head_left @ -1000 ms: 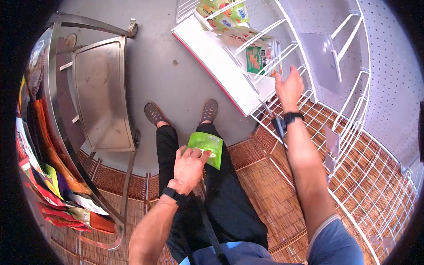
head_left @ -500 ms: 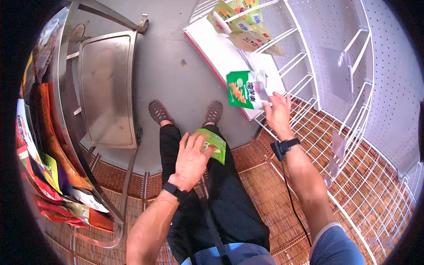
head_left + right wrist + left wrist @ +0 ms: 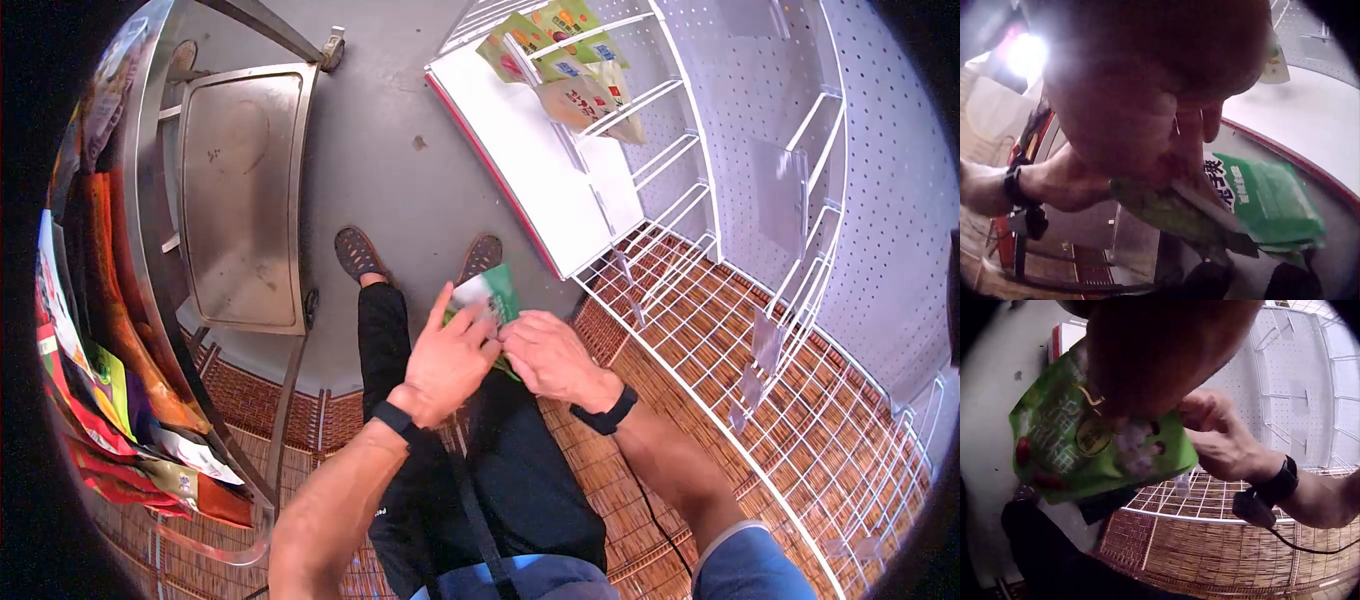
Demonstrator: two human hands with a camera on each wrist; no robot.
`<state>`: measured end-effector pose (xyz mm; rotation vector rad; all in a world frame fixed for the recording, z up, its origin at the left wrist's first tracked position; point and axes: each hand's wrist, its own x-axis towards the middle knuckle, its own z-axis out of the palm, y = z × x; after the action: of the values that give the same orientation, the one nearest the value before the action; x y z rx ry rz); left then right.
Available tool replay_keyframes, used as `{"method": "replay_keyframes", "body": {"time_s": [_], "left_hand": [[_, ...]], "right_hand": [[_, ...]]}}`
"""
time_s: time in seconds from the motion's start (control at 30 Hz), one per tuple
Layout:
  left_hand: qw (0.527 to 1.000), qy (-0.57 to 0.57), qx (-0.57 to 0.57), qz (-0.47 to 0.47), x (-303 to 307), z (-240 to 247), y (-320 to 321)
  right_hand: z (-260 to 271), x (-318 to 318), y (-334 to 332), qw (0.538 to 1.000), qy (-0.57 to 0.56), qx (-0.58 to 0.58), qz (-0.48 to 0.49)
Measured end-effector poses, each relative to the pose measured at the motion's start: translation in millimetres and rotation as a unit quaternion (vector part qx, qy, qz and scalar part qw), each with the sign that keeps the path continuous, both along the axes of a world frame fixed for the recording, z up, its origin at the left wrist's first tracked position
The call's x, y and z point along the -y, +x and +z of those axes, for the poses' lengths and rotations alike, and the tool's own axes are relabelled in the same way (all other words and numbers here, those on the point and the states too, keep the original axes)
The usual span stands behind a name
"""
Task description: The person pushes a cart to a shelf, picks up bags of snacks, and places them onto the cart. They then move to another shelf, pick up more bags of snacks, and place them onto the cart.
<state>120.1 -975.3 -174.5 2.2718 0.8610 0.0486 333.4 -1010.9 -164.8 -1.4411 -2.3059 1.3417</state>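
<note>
With your left hand [image 3: 445,362] and right hand [image 3: 548,355] both gripping the glossy green plastic snack packets [image 3: 492,292], square their edges together before loosening either grip.

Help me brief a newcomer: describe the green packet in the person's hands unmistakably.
Find the white wire rack on the right; left of it, over dark trousers, two hands meet. The green packet is gripped between left hand and right hand, the only packet held rather than shelved.
</note>
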Motion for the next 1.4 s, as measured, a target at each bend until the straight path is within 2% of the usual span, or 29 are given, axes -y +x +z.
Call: {"method": "replay_keyframes", "body": {"time_s": [0.07,0.1,0.13,0.2,0.33,0.4,0.43,0.5,0.57,0.63,0.7,0.77,0.8,0.87,0.93,1.0,1.1,1.2,1.27,1.33,1.4], "left_hand": [[0.995,-0.097,-0.005,-0.037,-1,-10,-9],[0.998,-0.047,0.027,-0.014,1,-11,-13],[0.998,-0.047,0.028,-0.013,-1,-8,-12],[0.993,0.030,0.111,0.014,-1,-5,-8],[0.997,-0.039,0.062,-0.018,3,-9,-6],[0.996,-0.029,0.087,0.007,-2,-10,-6],[0.996,-0.033,0.085,0.011,-3,-8,-6],[0.995,-0.018,0.091,0.045,-6,-4,-3],[0.994,-0.017,0.092,0.050,-12,-3,-1],[0.995,-0.015,0.089,0.049,-17,-4,-2],[0.988,-0.044,0.086,0.124,-16,-5,-5],[0.985,-0.058,0.078,0.146,-14,-10,-12],[0.980,-0.067,0.072,0.172,-13,-11,-15],[0.981,-0.077,0.066,0.164,-17,-9,-20],[0.993,-0.048,0.060,0.090,-15,-18,-23],[0.991,-0.032,0.054,0.114,-14,-16,-20],[0.991,-0.022,0.055,0.117,-17,-12,-24],[0.991,-0.015,0.054,0.117,-23,-10,-26],[0.995,-0.004,0.055,0.088,-27,-9,-26],[0.996,-0.013,0.046,0.070,-28,-7,-25],[0.998,-0.022,0.035,0.053,-29,-6,-21]], "right_hand": [[1,-12,4,0.999,0.030,-0.030,-0.022],[1,-18,9,0.999,0.015,-0.034,0.003],[1,-22,13,0.999,-0.001,-0.037,0.029],[2,-25,11,0.998,-0.015,-0.054,0.023],[2,-38,13,0.996,-0.048,-0.052,0.058],[2,-70,32,0.990,0.101,-0.009,-0.096],[-7,-86,51,0.971,0.126,0.030,-0.202],[-17,-126,84,0.897,0.147,0.143,-0.391],[-51,-156,123,0.847,0.230,0.268,-0.397],[-92,-175,154,0.817,0.225,0.351,-0.398],[-107,-191,157,0.821,0.189,0.376,-0.386],[-95,-200,146,0.832,0.114,0.428,-0.335],[-96,-200,142,0.832,0.111,0.428,-0.334],[-96,-201,137,0.854,0.071,0.424,-0.294],[-94,-189,123,0.859,0.093,0.403,-0.302],[-86,-177,112,0.910,0.073,0.306,-0.269],[-71,-158,104,0.938,0.078,0.260,-0.215],[-60,-138,95,0.941,0.091,0.246,-0.214],[-49,-128,90,0.941,0.055,0.252,-0.217],[-40,-113,78,0.940,0.188,0.223,-0.179],[-25,-105,58,0.944,0.186,0.220,-0.160]]}}
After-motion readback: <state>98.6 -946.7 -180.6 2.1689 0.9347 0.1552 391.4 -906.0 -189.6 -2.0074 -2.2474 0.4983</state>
